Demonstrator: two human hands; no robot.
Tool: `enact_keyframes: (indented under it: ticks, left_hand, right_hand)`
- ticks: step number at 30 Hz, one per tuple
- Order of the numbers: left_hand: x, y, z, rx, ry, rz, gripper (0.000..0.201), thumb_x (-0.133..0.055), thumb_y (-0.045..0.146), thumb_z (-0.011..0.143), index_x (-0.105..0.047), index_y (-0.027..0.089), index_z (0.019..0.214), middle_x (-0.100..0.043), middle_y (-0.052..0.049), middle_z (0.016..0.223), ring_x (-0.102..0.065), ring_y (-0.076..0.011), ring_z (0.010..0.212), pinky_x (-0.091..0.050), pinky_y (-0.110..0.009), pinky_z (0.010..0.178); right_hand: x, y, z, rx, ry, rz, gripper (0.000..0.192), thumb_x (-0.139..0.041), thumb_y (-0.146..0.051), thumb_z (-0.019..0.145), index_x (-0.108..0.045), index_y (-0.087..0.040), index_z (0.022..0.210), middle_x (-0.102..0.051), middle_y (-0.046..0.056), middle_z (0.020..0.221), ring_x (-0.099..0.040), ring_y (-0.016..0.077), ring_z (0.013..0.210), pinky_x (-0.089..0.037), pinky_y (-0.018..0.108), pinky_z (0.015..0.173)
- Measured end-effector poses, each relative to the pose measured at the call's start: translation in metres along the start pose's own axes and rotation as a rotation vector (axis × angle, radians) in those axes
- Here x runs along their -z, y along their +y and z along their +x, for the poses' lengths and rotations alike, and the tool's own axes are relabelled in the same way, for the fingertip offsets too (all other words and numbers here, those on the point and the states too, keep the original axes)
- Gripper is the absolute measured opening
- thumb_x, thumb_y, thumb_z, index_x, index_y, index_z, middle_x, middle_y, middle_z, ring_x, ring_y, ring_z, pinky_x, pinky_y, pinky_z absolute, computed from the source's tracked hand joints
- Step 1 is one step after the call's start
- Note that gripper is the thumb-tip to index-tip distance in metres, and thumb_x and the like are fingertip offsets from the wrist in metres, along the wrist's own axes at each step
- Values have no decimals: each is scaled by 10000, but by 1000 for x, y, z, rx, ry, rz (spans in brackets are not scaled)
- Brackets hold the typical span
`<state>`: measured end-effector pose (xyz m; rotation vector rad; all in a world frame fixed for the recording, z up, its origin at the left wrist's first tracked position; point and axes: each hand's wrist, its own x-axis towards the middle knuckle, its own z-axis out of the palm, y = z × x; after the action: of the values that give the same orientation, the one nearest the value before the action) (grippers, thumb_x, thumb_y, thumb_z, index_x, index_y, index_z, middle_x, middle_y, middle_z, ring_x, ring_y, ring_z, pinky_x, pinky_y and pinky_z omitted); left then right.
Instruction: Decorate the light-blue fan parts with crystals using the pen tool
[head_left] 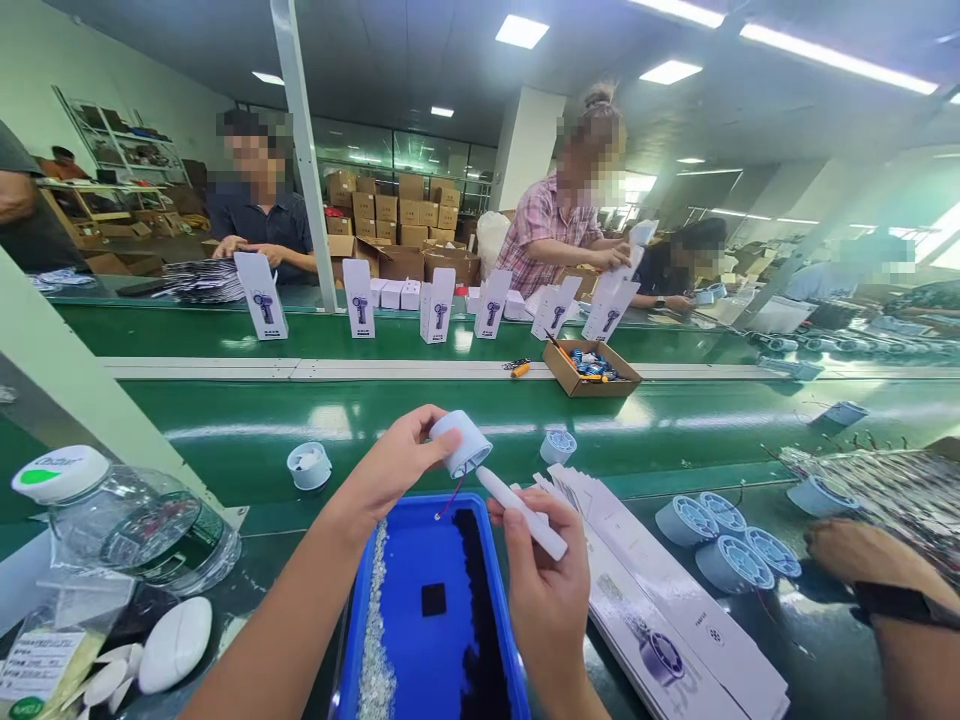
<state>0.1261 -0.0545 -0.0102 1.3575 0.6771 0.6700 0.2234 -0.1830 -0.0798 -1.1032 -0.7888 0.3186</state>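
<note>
A blue tray (420,665) sits on the tabletop (281,565). Above its far end, the fingers of the left hand (397,455) are closed round a white cup (463,438) with a wire (451,496) dangling. The right hand (546,565) grips a white stick (525,515), tip beside the cup's rim; contact is unclear.

Head camera: is looking forward and down from the wearer's head | near: is framing left hand (405,452) and right hand (546,555) closely, over blue tray (409,655) | far: is spanning green conveyor belt (225,412), reaching stacked cartons (411,212) beyond
</note>
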Motion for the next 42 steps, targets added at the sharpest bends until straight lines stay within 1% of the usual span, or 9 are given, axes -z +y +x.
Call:
enact_keyframes:
  ticks: [7,14,22,31,34,37,39,41,42]
  left_hand:
    - [6,2,1,-14,25,-25,334,-713,408,717,-550,157,867,-575,2,837,-531,-115,782,-473,-263,756]
    - [6,4,-2,-4,10,-59,329,-715,413,719,-553,159,853,-588,2,833,-547,-116,770,-476,-260,745]
    - [2,5,-3,1,-12,-116,340,-745,421,682,-567,161,809,-590,12,799,-551,-113,740,-481,-271,738]
    - [-3,3,-5,13,-23,-127,318,-687,421,754,-534,158,844,-579,-4,835,-551,-120,774,-487,-289,767]
    - [-7,2,-4,16,-10,-127,329,-677,436,757,-510,159,821,-568,-3,821,-537,-118,762,-481,-279,740]
    - [-15,4,-3,44,-12,-112,347,-686,449,733,-492,165,779,-529,19,751,-490,-103,693,-451,-241,658]
    - [-21,4,-3,24,45,-75,364,-710,445,692,-473,173,740,-489,38,695,-445,-95,646,-407,-215,594]
    - [-24,1,-4,-65,184,-9,380,-719,455,661,-460,183,715,-454,51,662,-403,-91,619,-356,-200,545]
    - [-24,-2,-5,-117,265,39,381,-702,479,668,-462,187,714,-443,53,656,-389,-92,610,-337,-199,528]
  right_hand:
    - [0,-3,-1,-5,18,-6,79,-588,-254,886,-550,-227,949,-562,17,982,-692,155,805,-582,308,751]
    - [1,-9,-1,68,16,0,68,-568,-209,896,-548,-228,958,-579,22,979,-694,151,811,-586,295,736]
    - [0,-9,-3,70,26,22,76,-573,-213,894,-549,-230,964,-589,26,977,-697,164,808,-585,314,724]
    - [1,-8,-1,66,48,32,64,-582,-237,891,-544,-222,939,-578,25,990,-697,162,810,-577,306,723]
    - [3,-4,-1,69,48,28,90,-576,-255,894,-530,-216,962,-582,40,1004,-694,168,812,-574,325,736]
    - [5,3,-1,83,27,19,92,-553,-288,904,-520,-217,954,-598,44,985,-679,168,818,-560,325,750]
    - [4,7,-2,37,35,-59,131,-546,-339,901,-532,-211,925,-614,27,876,-658,157,752,-549,294,697]
    - [3,6,-3,-66,-20,-162,183,-538,-384,901,-564,-203,885,-608,1,752,-619,142,658,-527,260,614]
    - [2,3,-3,-112,-69,-200,200,-541,-390,903,-584,-196,887,-611,-4,739,-606,135,642,-520,253,596]
